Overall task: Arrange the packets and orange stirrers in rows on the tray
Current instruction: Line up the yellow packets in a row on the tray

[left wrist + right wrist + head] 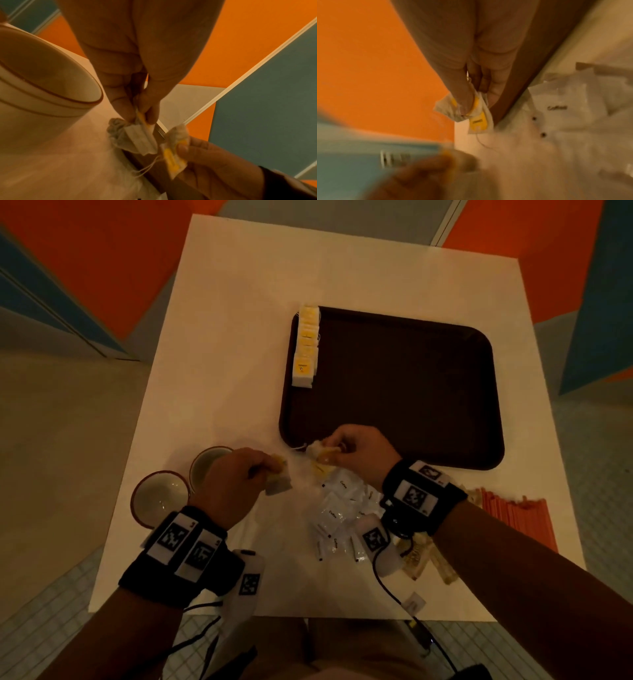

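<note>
A dark brown tray [394, 385] lies on the white table, with a row of yellow-labelled tea bags [306, 347] along its left rim. My left hand [236, 484] pinches one tea bag [279, 482] [137, 136] just left of the tray's near corner. My right hand [356, 451] pinches another tea bag [320, 455] [474, 115] [175, 155] at the tray's near edge, its string trailing. White coffee packets [337, 508] [556, 108] lie heaped below my right hand. Orange stirrers [513, 518] lie at the right, beside my right forearm.
Two cream cups with brown rims [159, 498] [209, 463] stand left of my left hand; one fills the left wrist view [42, 83]. Brownish packets [421, 559] lie under my right wrist. The table's edges are close on all sides, with orange and blue panels beyond.
</note>
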### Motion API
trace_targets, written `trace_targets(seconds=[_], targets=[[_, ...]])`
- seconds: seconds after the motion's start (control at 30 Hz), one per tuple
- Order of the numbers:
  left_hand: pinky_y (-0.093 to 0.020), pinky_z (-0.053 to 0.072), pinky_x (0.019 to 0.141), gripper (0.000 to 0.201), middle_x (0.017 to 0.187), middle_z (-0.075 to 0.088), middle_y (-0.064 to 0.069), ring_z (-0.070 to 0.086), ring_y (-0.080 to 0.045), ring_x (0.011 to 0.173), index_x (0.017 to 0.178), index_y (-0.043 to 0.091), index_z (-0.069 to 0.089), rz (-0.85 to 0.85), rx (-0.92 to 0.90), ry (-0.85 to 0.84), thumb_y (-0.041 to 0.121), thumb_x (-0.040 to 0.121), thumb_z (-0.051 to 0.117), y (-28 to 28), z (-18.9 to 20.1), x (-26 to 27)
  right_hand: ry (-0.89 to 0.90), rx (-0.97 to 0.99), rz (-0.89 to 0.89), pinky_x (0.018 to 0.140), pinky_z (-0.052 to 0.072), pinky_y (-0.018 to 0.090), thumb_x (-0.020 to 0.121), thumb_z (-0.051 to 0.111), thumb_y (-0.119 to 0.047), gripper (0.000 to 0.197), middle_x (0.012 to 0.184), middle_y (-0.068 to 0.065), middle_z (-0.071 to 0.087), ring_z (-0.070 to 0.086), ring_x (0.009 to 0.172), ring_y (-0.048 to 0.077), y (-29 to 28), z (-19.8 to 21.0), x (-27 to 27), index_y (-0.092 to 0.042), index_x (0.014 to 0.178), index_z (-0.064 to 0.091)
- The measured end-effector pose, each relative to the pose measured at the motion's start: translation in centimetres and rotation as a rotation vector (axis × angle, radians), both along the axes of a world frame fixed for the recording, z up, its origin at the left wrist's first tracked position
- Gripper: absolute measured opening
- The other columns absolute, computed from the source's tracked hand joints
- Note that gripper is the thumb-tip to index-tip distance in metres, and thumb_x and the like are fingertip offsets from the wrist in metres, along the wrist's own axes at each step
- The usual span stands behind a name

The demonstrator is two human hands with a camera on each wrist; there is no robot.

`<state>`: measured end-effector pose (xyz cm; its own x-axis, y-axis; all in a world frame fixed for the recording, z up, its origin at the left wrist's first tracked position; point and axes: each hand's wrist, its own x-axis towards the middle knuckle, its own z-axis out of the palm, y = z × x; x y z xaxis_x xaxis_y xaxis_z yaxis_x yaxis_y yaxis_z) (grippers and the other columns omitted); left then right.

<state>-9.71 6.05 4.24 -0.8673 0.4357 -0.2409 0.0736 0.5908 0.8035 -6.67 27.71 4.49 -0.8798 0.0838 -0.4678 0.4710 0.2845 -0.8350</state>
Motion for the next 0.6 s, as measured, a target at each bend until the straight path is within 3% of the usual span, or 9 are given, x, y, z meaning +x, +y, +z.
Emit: trace_targets(seconds=[0.07, 0.13, 0.23, 0.33, 0.43, 0.5, 0.57, 0.6], targets=[[-0.051, 0.051, 0.086, 0.022, 0.102, 0.068, -0.016, 0.063, -0.031, 0.095, 0.092, 0.009, 0.07, 0.001, -0.013, 0.011, -0.006, 0.083, 0.056, 0.6, 0.0, -0.2, -0.013, -0.181, -0.163, 0.07, 0.054, 0.026, 0.073, 0.072, -0.005, 0.015, 0.081, 0.005, 0.066, 0.06, 0.073, 0.012, 0.5, 0.6, 0.5, -0.016, 0.075, 0.061], [-0.043, 0.052, 0.086, 0.021, 0.103, 0.067, -0.011, 0.063, -0.025, 0.092, 0.097, 0.012, 0.07, -0.036, -0.078, -0.006, 0.001, 0.085, 0.056, 1.6, 0.3, -0.4, -0.033, -0.379, -0.28, 0.07, 0.055, 0.027, 0.074, 0.069, -0.002, 0.014, 0.078, 0.005, 0.065, 0.061, 0.073, 0.015, 0.6, 1.0, 1.0, -0.012, 0.075, 0.06], [-0.015, 0.05, 0.072, 0.018, 0.088, 0.068, -0.001, 0.062, -0.005, 0.075, 0.101, 0.018, 0.069, -0.099, -0.066, -0.06, 0.018, 0.086, 0.06, 3.3, 1.2, -0.8, -0.037, -0.543, -0.376, 0.076, 0.054, 0.034, 0.075, 0.066, 0.001, 0.014, 0.081, 0.008, 0.064, 0.062, 0.078, 0.022, 0.5, 1.2, 1.0, -0.011, 0.074, 0.059], [-0.01, 0.044, 0.063, 0.009, 0.07, 0.063, 0.01, 0.058, 0.002, 0.065, 0.088, 0.019, 0.07, -0.086, 0.017, -0.078, 0.021, 0.084, 0.063, 4.8, 1.7, -1.2, -0.008, -0.461, -0.355, 0.081, 0.052, 0.04, 0.075, 0.067, 0.001, 0.014, 0.086, 0.012, 0.063, 0.059, 0.084, 0.026, 0.2, 1.1, 0.8, -0.011, 0.077, 0.06], [-0.012, 0.043, 0.059, 0.011, 0.066, 0.061, 0.006, 0.058, 0.001, 0.062, 0.081, 0.011, 0.069, -0.061, 0.025, -0.056, 0.02, 0.084, 0.063, 5.9, 1.7, -1.7, -0.001, -0.425, -0.319, 0.084, 0.051, 0.043, 0.075, 0.068, 0.001, 0.012, 0.093, 0.015, 0.064, 0.06, 0.086, 0.027, 0.3, 1.1, 0.6, -0.006, 0.081, 0.06], [-0.015, 0.041, 0.058, 0.013, 0.068, 0.06, 0.002, 0.055, -0.005, 0.059, 0.083, 0.009, 0.067, -0.085, -0.043, -0.045, 0.02, 0.085, 0.061, 6.2, 1.4, -2.2, 0.052, -0.403, -0.303, 0.082, 0.054, 0.033, 0.076, 0.067, 0.001, 0.014, 0.098, 0.005, 0.064, 0.062, 0.089, 0.019, 0.7, 1.2, 0.4, -0.011, 0.077, 0.06], [-0.017, 0.036, 0.056, 0.013, 0.068, 0.055, 0.001, 0.05, -0.011, 0.062, 0.084, 0.008, 0.065, -0.116, -0.145, -0.015, 0.02, 0.087, 0.059, 6.3, 1.2, -2.7, 0.194, -0.211, -0.229, 0.078, 0.053, 0.022, 0.078, 0.067, -0.002, 0.018, 0.095, -0.004, 0.061, 0.06, 0.087, 0.01, 1.7, 1.8, 0.2, -0.019, 0.076, 0.059], [-0.02, 0.034, 0.056, 0.014, 0.07, 0.055, -0.001, 0.05, -0.016, 0.064, 0.085, 0.007, 0.064, -0.13, -0.179, 0.001, 0.02, 0.087, 0.059, 6.3, 1.2, -3.0, 0.27, -0.099, -0.155, 0.077, 0.052, 0.022, 0.079, 0.067, -0.004, 0.018, 0.092, -0.005, 0.059, 0.059, 0.085, 0.009, 2.4, 2.3, 0.1, -0.02, 0.077, 0.058]])
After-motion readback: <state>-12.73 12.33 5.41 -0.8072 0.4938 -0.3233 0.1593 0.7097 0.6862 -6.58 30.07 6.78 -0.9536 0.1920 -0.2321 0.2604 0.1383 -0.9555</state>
